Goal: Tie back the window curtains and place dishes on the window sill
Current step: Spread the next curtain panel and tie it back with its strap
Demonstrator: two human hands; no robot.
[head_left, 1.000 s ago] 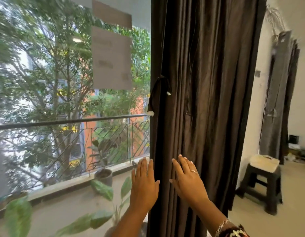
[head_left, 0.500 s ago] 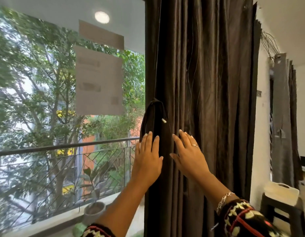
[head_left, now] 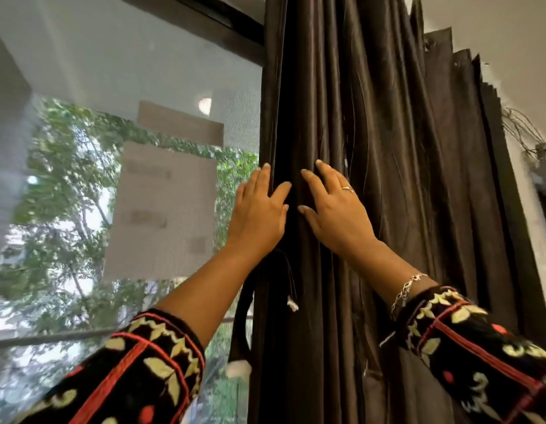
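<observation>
Because both hands only lie flat on the gathered curtain (head_left: 388, 179), nothing is actually gripped. The left hand (head_left: 259, 218) presses the outer fold beside the window (head_left: 82, 87) and the right hand (head_left: 336, 215) presses the fold next to it, fingers straight. If that pressure eases, the glossy pleats will likely spread back across the pane. The tie-back loop (head_left: 242, 316) hangs below the left wrist, untouched, and its white-tipped cord (head_left: 293, 306) could snag a sleeve. No dishes or sill are in view.
</observation>
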